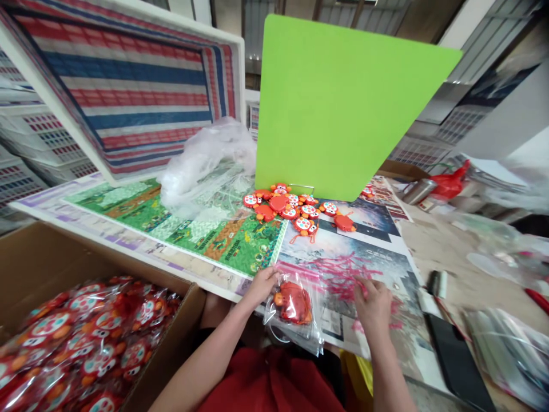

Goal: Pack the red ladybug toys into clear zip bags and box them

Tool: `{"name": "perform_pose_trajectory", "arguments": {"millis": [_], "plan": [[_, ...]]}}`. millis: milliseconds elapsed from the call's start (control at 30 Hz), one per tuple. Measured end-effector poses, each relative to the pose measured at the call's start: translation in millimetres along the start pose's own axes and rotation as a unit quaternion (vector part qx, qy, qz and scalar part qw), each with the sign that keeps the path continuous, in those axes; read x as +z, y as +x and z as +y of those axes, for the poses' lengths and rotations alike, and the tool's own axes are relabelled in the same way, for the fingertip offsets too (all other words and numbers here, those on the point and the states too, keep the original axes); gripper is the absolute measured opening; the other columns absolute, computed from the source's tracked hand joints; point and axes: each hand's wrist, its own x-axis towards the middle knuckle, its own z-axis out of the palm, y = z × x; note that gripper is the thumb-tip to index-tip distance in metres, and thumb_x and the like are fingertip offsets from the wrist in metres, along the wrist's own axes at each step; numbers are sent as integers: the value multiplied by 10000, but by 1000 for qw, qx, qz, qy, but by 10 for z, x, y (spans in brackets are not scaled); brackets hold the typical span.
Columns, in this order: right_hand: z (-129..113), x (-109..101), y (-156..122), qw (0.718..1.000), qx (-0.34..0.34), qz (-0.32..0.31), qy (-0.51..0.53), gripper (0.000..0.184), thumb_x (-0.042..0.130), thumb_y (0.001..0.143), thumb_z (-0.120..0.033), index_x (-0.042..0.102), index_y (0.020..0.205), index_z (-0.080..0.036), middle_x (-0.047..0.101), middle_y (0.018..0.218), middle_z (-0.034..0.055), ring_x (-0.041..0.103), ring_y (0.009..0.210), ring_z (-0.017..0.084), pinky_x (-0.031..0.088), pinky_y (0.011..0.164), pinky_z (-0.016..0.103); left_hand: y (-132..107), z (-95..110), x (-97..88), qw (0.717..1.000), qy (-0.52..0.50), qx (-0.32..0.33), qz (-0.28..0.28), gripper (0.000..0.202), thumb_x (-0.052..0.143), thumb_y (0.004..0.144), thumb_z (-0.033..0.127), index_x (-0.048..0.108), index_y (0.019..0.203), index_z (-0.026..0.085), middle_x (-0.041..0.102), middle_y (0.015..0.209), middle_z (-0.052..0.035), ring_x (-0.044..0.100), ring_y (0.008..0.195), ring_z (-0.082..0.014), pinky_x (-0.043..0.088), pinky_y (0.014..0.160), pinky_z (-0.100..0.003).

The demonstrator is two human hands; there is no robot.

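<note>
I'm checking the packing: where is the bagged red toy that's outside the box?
In the head view, the bagged red toy is at lower centre, held by the left hand, with the pink strips and right hand to its right.

From the wearer's head, we look forward and down, close over the worktop (150,249), facing the green board (338,109).
</note>
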Motion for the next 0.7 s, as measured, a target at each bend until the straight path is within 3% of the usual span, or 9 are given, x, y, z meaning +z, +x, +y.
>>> {"name": "perform_pose_trajectory", "arguments": {"millis": [133, 233, 367, 467, 600, 700], "plan": [[-403, 232, 52, 986, -27, -112, 119, 417, 484, 878, -469, 767, 898, -164, 641, 770, 108, 574, 743, 244, 455, 728, 390, -9, 4, -12, 1000, -15, 23, -14, 256, 558, 855, 379, 650, 921, 149, 670, 860, -34, 617, 812, -166, 479, 759, -270], [-676, 421, -34, 972, -49, -192, 128, 358, 514, 876, -455, 763, 867, -198, 671, 787, 95, 607, 781, 249, 466, 759, 396, -28, 42, -22, 999, -35, 33, -25, 265, 574, 849, 390, 650, 923, 147, 679, 867, -38, 626, 846, -178, 475, 812, -292], [-844, 557, -88, 953, 4, -236, 192, 300, 531, 849, -393, 723, 963, -192, 725, 883, 90, 659, 795, 241, 497, 756, 384, -71, 123, -38, 999, -42, 26, -19, 273, 613, 823, 394, 659, 940, 151, 678, 886, -39, 618, 877, -186, 468, 833, -299], [-764, 516, -12, 937, 90, -220, 257, 408, 544, 817, -457, 679, 1055, -155, 730, 880, 101, 668, 767, 238, 515, 707, 367, -100, 170, -44, 999, -45, 16, -23, 295, 635, 808, 398, 665, 968, 152, 677, 894, -36, 614, 870, -181, 464, 829, -294], [-379, 264, 94, 924, 200, -156, 286, 559, 609, 713, -554, 672, 1053, -115, 679, 725, 64, 606, 624, 203, 492, 602, 334, -119, 191, -48, 998, -58, 5, -21, 310, 637, 811, 400, 667, 996, 152, 680, 900, -38, 614, 849, -175, 466, 804, -287], [25, -24, 81, 913, 290, -39, 284, 590, 656, 659, -502, 658, 1093, -102, 677, 808, 84, 604, 642, 197, 495, 596, 329, -111, 178, -53, 998, -64, -1, -19, 324, 643, 807, 405, 663, 1009, 152, 684, 911, -40, 616, 833, -171, 468, 791, -286]]}}
